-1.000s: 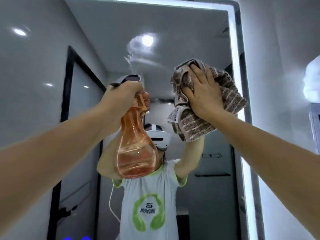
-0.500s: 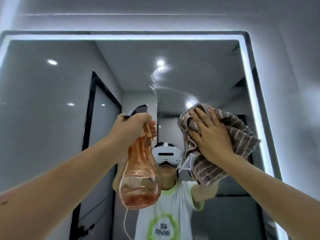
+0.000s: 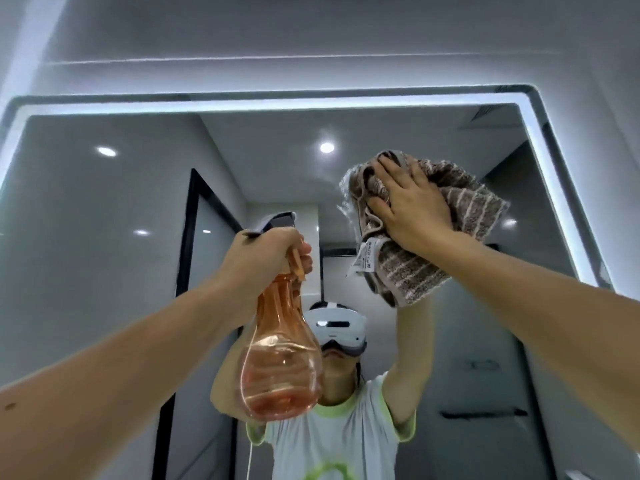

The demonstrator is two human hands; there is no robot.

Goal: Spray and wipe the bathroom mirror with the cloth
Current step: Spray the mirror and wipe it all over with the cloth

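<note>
Head view: the right hand, fingers spread flat, has pushed the cloth up the mirror to upper right of centre, the earlier streak looks wiped away, and the left hand fingers stay clamped on the spray bottle.

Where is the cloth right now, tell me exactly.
In the head view the striped cloth is right of centre, pressed to the upper mirror under the right hand, above and right of the orange spray bottle.
</note>
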